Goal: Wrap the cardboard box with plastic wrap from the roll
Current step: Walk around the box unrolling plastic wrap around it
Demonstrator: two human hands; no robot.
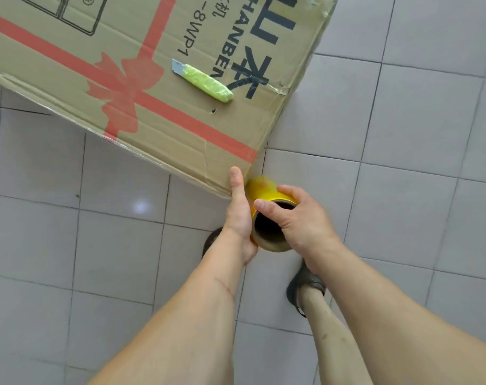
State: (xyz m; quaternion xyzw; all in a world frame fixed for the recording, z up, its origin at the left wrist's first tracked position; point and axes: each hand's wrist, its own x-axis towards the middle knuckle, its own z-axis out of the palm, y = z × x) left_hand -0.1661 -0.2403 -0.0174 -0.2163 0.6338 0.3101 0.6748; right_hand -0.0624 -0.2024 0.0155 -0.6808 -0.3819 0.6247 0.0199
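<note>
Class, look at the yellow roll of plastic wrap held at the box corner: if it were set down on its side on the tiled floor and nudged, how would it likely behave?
The roll is a cylinder, so it would probably roll easily on the glossy tiled floor. Its hollow core suggests it is fairly light. Its shiny film looks slippery, which may be why both the left hand and right hand grip it.

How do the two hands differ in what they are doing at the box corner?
The left hand lies flat along the roll's side, thumb pressed against the cardboard box corner. The right hand grips the roll's open end from above, thumb hooked over the core's rim, clear of the box. Both hold the same roll.
</note>
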